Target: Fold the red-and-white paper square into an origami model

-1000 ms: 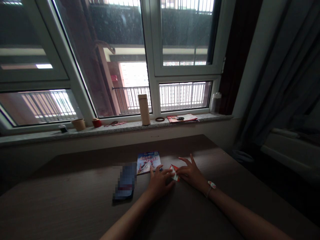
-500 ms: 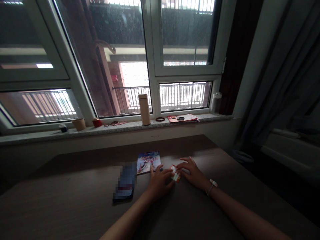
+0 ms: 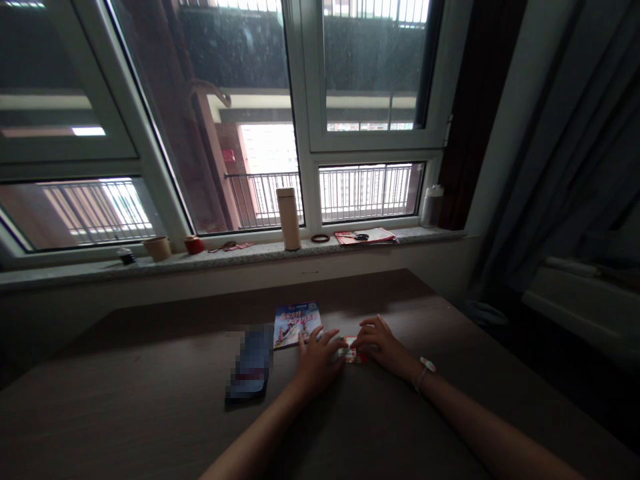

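Observation:
A small folded piece of red and white paper lies on the dark wooden table between my hands. My left hand rests on the table with its fingertips pinching the paper's left side. My right hand, a bracelet on its wrist, curls its fingers down onto the paper's right side. Both hands press the paper against the tabletop.
A colourful booklet lies just beyond my left hand, a dark phone-like object to its left. On the windowsill stand a beige flask, small cups, a ring, red papers with scissors and a bottle. Curtains hang at right.
My right hand's fingers went from spread flat to curled onto the paper. The paper has been folded down flatter and sits a little further right. My left hand shifted slightly forward.

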A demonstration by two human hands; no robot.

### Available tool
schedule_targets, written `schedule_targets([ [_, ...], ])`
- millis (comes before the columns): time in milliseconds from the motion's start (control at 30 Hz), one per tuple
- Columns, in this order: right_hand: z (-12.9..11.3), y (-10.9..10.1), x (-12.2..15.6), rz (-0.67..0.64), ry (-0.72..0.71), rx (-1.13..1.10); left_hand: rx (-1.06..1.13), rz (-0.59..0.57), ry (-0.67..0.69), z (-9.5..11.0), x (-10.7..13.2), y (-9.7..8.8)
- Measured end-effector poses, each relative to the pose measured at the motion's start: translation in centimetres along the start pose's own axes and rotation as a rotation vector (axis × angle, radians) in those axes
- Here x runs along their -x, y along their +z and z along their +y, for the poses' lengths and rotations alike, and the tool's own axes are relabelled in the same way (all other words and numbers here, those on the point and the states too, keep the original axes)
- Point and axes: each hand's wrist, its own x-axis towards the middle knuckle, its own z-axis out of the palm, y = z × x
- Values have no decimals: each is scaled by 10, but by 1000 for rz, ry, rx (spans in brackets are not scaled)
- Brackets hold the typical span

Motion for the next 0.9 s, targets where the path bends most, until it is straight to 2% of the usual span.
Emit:
schedule_targets([
  [167, -2, 1, -1, 27, 49, 32, 6, 27, -23, 0, -1, 1],
  [367, -7, 3, -4, -20, 88, 55, 0, 7, -76, 3, -1, -2],
  [900, -13, 6, -9, 35, 99, 131, 11, -19, -127, 6, -3, -7],
])
